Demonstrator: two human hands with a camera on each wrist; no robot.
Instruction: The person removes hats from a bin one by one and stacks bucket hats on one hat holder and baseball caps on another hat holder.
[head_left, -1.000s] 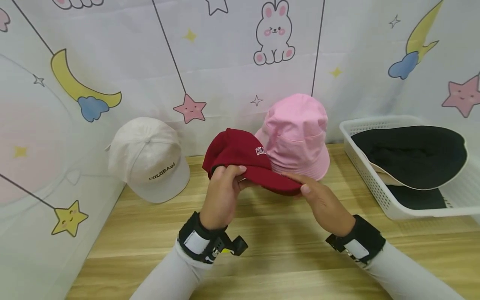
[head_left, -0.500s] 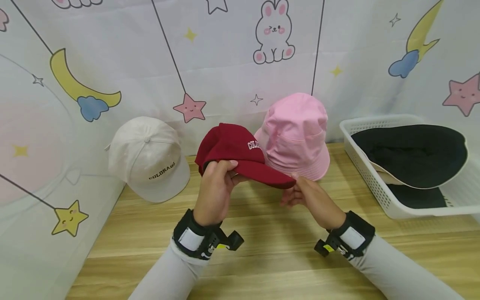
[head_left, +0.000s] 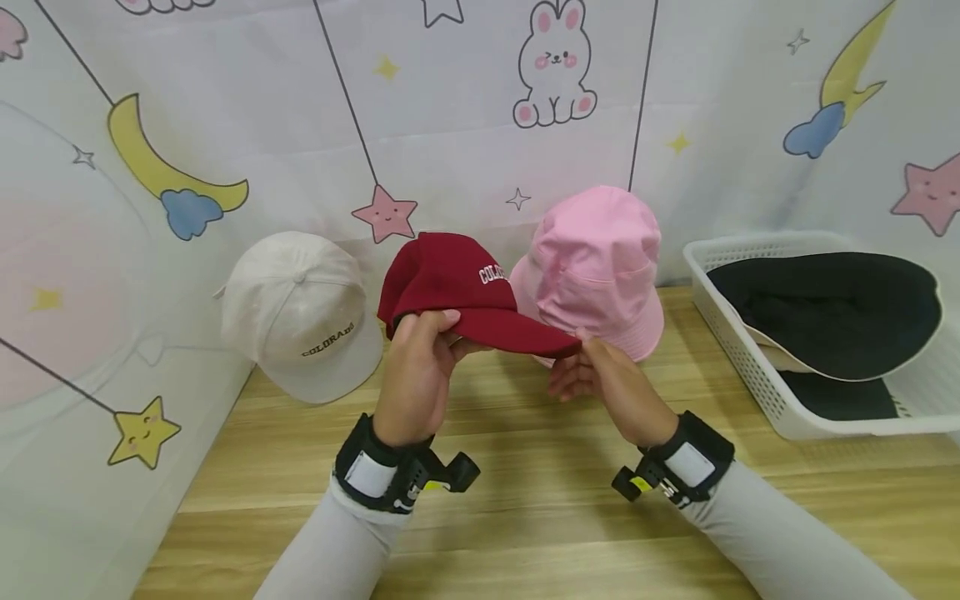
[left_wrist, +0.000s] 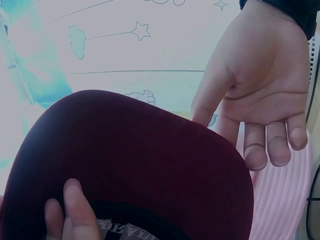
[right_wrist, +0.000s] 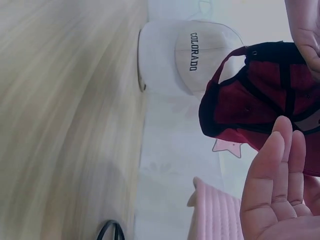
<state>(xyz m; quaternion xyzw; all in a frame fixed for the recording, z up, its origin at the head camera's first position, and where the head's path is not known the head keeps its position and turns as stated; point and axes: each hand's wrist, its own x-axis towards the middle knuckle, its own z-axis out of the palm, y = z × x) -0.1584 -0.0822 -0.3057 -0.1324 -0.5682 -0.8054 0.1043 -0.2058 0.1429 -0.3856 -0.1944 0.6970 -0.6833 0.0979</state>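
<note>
A dark red baseball cap (head_left: 450, 271) with white lettering is held up in front of the back cloth, its brim pointing right. My left hand (head_left: 414, 375) grips the brim's near side, thumb on top; its fingers (left_wrist: 80, 212) show against the brim's underside in the left wrist view. The right hand (head_left: 626, 387) pinches the brim's right tip between thumb and index finger, other fingers loosely extended below. Into the cap's hollow (right_wrist: 245, 100) the right wrist view looks, showing dark seam tape and the back strap. The cap's crown stands between a white cap (head_left: 300, 308) and a pink bucket hat (head_left: 596, 267).
The white cap and pink hat stand on the wooden table (head_left: 510, 517) against a printed cloth (head_left: 450, 108). At the right, a white plastic basket (head_left: 738, 358) holds a black hat (head_left: 832, 308) with a pale edge and a flat dark piece beneath.
The red cap has moved left and up, uncovering more of the pink hat. Both hands travelled with it, and the right hand's lower fingers have come into view under the brim.
</note>
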